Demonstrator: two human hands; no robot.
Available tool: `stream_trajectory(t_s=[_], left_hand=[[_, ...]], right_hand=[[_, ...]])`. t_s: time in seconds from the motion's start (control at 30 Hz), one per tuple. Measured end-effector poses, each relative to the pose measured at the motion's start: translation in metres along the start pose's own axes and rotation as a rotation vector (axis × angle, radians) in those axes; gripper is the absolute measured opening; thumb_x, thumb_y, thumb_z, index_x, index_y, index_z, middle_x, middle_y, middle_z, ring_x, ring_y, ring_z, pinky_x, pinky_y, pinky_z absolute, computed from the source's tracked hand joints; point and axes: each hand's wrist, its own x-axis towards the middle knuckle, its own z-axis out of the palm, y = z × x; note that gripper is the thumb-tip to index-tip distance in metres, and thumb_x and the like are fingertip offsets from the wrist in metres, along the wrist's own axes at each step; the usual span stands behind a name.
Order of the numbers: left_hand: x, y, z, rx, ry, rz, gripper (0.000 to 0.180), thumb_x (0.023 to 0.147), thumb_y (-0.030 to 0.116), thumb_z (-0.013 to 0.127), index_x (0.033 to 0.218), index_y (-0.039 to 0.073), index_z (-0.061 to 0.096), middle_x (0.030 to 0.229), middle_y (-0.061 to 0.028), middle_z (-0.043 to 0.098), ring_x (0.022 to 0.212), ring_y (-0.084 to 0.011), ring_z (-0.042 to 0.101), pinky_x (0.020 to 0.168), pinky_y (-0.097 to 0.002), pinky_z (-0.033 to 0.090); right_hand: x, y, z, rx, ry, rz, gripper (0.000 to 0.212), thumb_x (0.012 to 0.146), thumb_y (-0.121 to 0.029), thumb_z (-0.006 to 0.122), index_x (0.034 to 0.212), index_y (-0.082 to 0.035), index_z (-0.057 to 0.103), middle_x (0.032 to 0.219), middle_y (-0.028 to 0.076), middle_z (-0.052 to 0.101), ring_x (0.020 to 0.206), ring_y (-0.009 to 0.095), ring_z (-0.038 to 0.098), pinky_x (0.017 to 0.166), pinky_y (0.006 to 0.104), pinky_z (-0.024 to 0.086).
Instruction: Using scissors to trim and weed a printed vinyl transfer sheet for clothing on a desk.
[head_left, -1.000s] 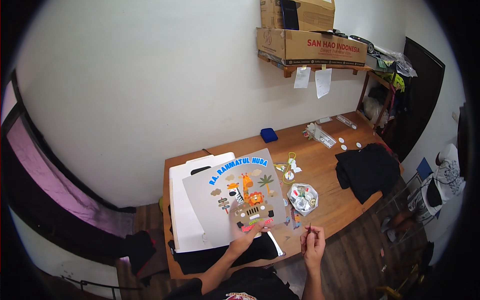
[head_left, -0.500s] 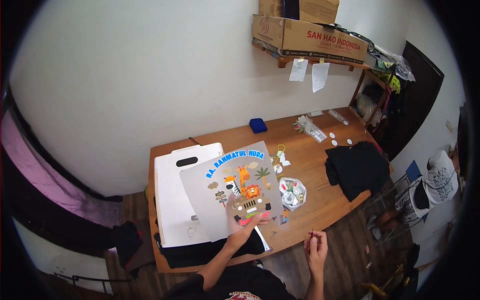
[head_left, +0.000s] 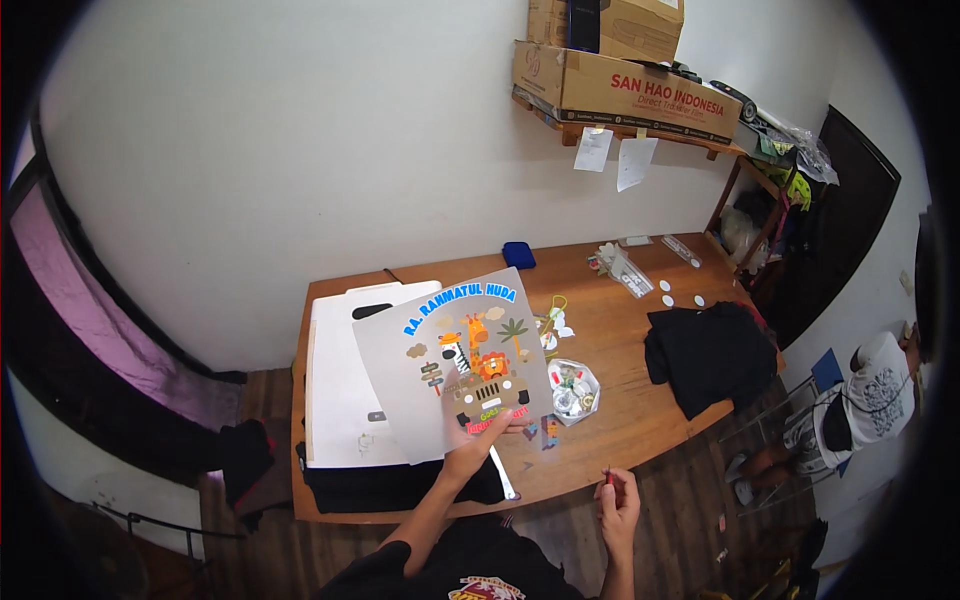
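My left hand (head_left: 472, 455) is closed on the lower edge of a translucent transfer film sheet (head_left: 400, 385), printed with cartoon animals in a car and blue lettering. Tilted, the sheet covers part of a white flat slab (head_left: 335, 400) with a dark oval opening. Folded black cloth (head_left: 400, 488) lies at the slab's near side. Out past the table's front edge, my right hand (head_left: 619, 498) pinches a small dark-red object with a thin tip; its kind is too small to make out.
An octagonal clear bowl (head_left: 574, 392) of small items stands right of the sheet. Black garments (head_left: 705, 355) are piled at the table's right. Near the wall lie a blue pouch (head_left: 518, 255) and white ovals (head_left: 697, 301). A shelf with cartons (head_left: 640, 95) hangs above; a seated person (head_left: 862, 400) is at right.
The view has shifted slightly. My left hand and the film sheet have moved a little left. My right hand has turned, showing more of the dark-red object.
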Motion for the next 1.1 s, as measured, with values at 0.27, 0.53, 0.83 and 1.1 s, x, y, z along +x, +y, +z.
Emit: stream_trajectory(t_s=[0.27, 0.53, 0.83, 1.1], left_hand=[[-0.022, -0.008, -0.014, -0.007, -0.044, 0.062, 0.085, 0.084, -0.010, 0.055, 0.142, 0.017, 0.000, 0.121, -0.0243, 0.044, 0.089, -0.0353, 0.063, 0.071, -0.0420, 0.058], [-0.029, 0.026, -0.096, 0.005, -0.057, 0.006, 0.088, 0.082, -0.011, 0.055, 0.142, 0.017, -0.002, 0.120, -0.0257, 0.044, 0.086, -0.0351, 0.064, 0.067, -0.0404, 0.060], [-0.031, 0.033, -0.185, 0.024, -0.083, 0.026, 0.084, 0.084, -0.011, 0.054, 0.142, 0.015, 0.000, 0.120, -0.0228, 0.045, 0.089, -0.0343, 0.064, 0.071, -0.0406, 0.058], [-0.012, 0.013, -0.225, 0.059, -0.150, 0.014, 0.087, 0.082, -0.012, 0.055, 0.142, 0.017, -0.001, 0.121, -0.0256, 0.043, 0.090, -0.0367, 0.063, 0.069, -0.0436, 0.059]], right_hand=[[-0.019, 0.019, 0.007, 0.031, -0.051, 0.052, 0.024, 0.090, -0.008, 0.056, 0.111, 0.000, 0.051, 0.083, 0.000, 0.053, 0.074, 0.005, 0.048, 0.065, 0.0179, 0.039], [-0.027, 0.032, 0.097, 0.081, -0.147, 0.002, 0.025, 0.092, -0.010, 0.052, 0.115, 0.000, 0.049, 0.079, 0.000, 0.050, 0.063, 0.004, 0.043, 0.055, 0.0171, 0.035], [-0.038, 0.069, 0.175, -0.013, -0.212, -0.093, 0.026, 0.095, -0.018, 0.048, 0.117, -0.003, 0.048, 0.077, 0.001, 0.049, 0.056, 0.004, 0.040, 0.047, 0.0167, 0.033], [-0.023, 0.094, 0.209, 0.000, -0.225, -0.098, 0.024, 0.093, -0.015, 0.051, 0.113, -0.002, 0.049, 0.078, 0.001, 0.050, 0.062, 0.005, 0.042, 0.053, 0.0177, 0.034]])
